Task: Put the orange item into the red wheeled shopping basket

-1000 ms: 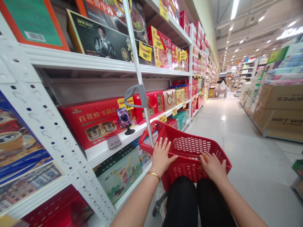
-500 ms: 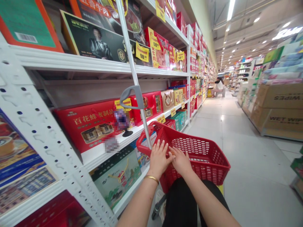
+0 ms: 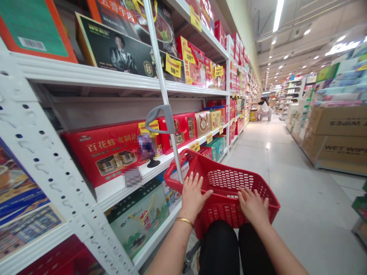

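A red plastic shopping basket [image 3: 232, 179] with perforated walls sits just in front of my knees. My left hand [image 3: 194, 193], with a gold bangle at its wrist, rests over the basket's left near corner, fingers spread. Over the near rim on the right lies my right hand [image 3: 254, 204], its fingers apart and pointing into the basket. Neither hand has an object in its grasp. Close to my left hand, a metal pole [image 3: 160, 72] with a grey loop handle [image 3: 160, 119] rises at the basket's left end.
White shelving [image 3: 120, 81] with boxed goods and yellow price tags runs along the left. A red gift box [image 3: 106, 152] stands on the middle shelf. To the right are stacked cartons [image 3: 338, 149] beside the tiled aisle [image 3: 258, 149]. Farther off, a person [image 3: 263, 109] sits on a stool.
My right hand has moved right along the basket's near rim, away from my left hand. My left hand stays at the left corner. The view has shifted slightly.
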A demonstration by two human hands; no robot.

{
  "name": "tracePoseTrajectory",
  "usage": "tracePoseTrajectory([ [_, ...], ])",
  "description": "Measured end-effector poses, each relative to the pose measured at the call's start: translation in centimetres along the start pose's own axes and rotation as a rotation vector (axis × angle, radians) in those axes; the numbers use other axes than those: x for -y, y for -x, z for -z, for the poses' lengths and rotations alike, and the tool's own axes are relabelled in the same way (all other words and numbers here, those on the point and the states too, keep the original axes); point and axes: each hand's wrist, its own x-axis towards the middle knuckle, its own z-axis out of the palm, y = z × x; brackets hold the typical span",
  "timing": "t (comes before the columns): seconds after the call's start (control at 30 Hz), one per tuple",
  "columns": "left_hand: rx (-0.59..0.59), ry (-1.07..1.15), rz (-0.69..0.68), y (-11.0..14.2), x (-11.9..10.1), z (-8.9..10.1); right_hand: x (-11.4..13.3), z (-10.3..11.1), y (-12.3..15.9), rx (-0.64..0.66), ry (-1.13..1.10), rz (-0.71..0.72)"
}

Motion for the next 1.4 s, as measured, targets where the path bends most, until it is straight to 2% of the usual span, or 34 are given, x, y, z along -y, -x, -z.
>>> tracePoseTrajectory([
  [0.2, 0.017, -0.058, -0.024, 0.1, 0.1, 0.2, 11.5, 0.9, 1.9, 0.126, -0.224, 0.359],
  [0.3, 0.028, -0.055, -0.039, 0.1, 0.2, 0.4, 13.9, 1.3, 2.1, 0.159, -0.28, 0.413],
  [0.4, 0.027, -0.052, -0.031, 0.1, 0.2, 0.5, 12.3, 1.4, 1.8, 0.14, -0.238, 0.39],
  [0.47, 0.025, -0.05, -0.023, 0.1, 0.1, 0.5, 9.3, 1.2, 1.4, 0.106, -0.177, 0.311],
  [0.63, 0.015, -0.02, -0.018, 0.0, 0.1, 0.1, -0.4, 0.6, -0.2, 0.061, -0.016, 0.061],
  [0.7, 0.005, -0.013, -0.012, 0.0, 0.1, -0.1, -2.7, 0.5, -0.7, 0.049, 0.021, -0.017],
  [0.73, 0.003, -0.013, -0.008, 0.0, 0.1, -0.1, -3.1, 0.4, -0.8, 0.043, 0.031, -0.04],
  [0.77, 0.003, -0.014, -0.003, -0.1, 0.1, -0.1, -3.0, 0.4, -0.8, 0.038, 0.033, -0.05],
  [0.83, 0.014, -0.019, 0.001, -0.1, -0.1, 0.1, -1.1, 0.5, -0.2, 0.036, 0.017, -0.018],
  [1.03, 0.084, -0.061, 0.003, -0.3, -0.5, 1.0, 10.0, 1.4, 2.5, 0.082, -0.193, 0.357],
  [1.13, 0.093, -0.071, -0.001, -0.2, -0.5, 1.0, 12.4, 1.6, 2.5, 0.101, -0.253, 0.383],
  [1.2, 0.086, -0.068, 0.013, -0.1, -0.5, 1.0, 11.9, 1.7, 2.2, 0.115, -0.279, 0.416],
  [1.27, 0.093, -0.051, 0.003, 0.0, -0.5, 1.0, 10.1, 1.8, 1.9, 0.112, -0.28, 0.407],
  [1.4, 0.087, -0.025, -0.004, 0.1, -0.4, 0.8, 3.7, 2.3, 1.1, 0.098, -0.21, 0.233],
])
